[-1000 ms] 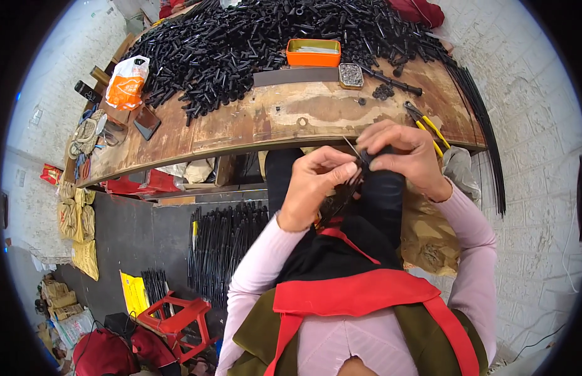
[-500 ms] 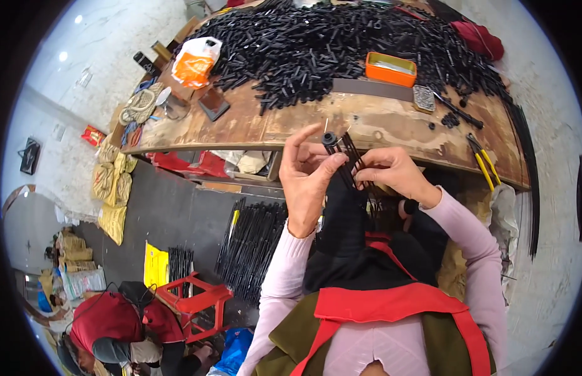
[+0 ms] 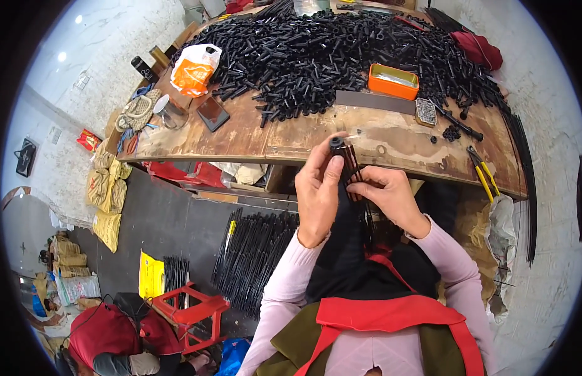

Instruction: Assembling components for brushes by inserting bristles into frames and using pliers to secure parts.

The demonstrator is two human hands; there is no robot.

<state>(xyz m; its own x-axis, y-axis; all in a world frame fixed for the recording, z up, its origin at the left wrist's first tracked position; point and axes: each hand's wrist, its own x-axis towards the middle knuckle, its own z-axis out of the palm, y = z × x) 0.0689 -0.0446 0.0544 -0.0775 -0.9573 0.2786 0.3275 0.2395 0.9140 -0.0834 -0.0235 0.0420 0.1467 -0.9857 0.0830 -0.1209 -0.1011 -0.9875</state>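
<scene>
Currently the left fingers (image 3: 332, 170) are curled nearly closed around a black tube (image 3: 336, 145), its round end poking up above them. Just beside them, the right fingers (image 3: 365, 188) are drawn close together, pinching thin black rods (image 3: 351, 161) that run down past both. Beyond the fingers, on the desk (image 3: 288, 141), lies a heap of black pieces (image 3: 291, 62); yellow-handled pliers (image 3: 486, 178) rest farther right.

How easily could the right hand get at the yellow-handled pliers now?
Probably yes: nothing seems to block the right hand from the pliers at the table's edge, but its fingers are busy with black rods.
</scene>
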